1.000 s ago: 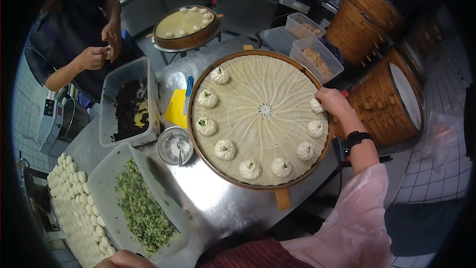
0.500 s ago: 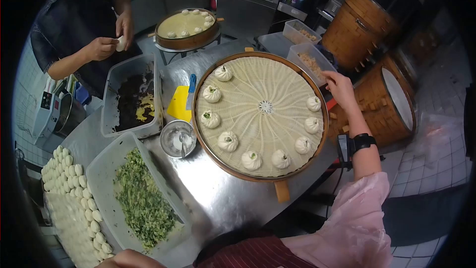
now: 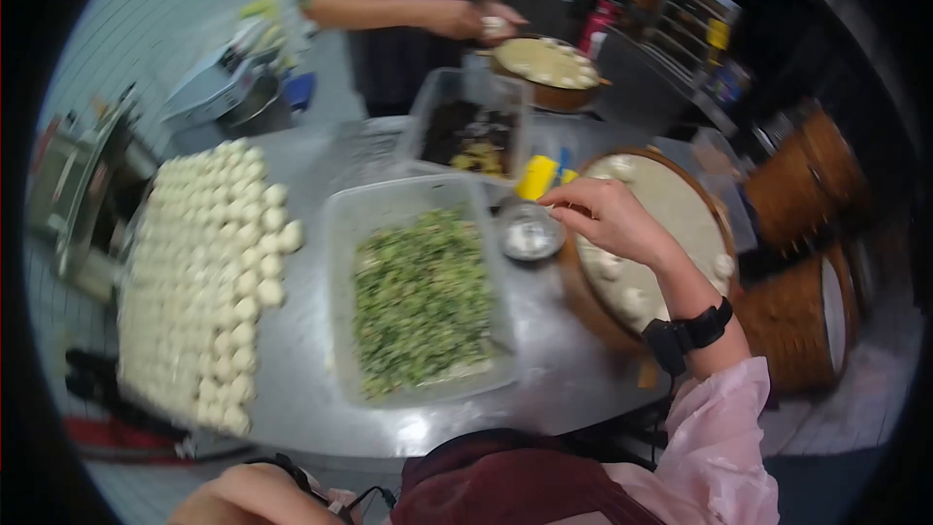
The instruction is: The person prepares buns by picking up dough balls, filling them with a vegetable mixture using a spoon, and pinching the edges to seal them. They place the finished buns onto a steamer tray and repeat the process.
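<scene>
My right hand [image 3: 612,219] reaches leftward over the near-left rim of a round bamboo steamer [image 3: 583,303], its fingertips by a small metal bowl [image 3: 530,233] of white stuff. Its fingers and thumb are somewhat apart, and no held thing shows between them, though the picture is blurred. Several pleated buns [image 3: 637,303] sit on the steamer's mesh liner, partly behind my hand and wrist. Left of the bowl stands a clear plastic tub [image 3: 338,233] of chopped green filling [image 3: 423,301]. Only my left arm [image 3: 258,496] shows at the bottom edge; the hand itself is out of sight.
Many white dough pieces [image 3: 204,272] cover the table's left side, partly under plastic. A tub of dark filling [image 3: 425,126] and a yellow scraper [image 3: 536,177] lie farther back. Across the table a co-worker's hand [image 3: 457,17] holds something white beside another steamer [image 3: 559,97]. Stacked steamers [image 3: 807,180] stand right.
My right hand has moved left from beside the filling boxes on the right to near the metal bowl. The view has turned left, bringing the dough pieces and green-filling tub more fully into sight.
</scene>
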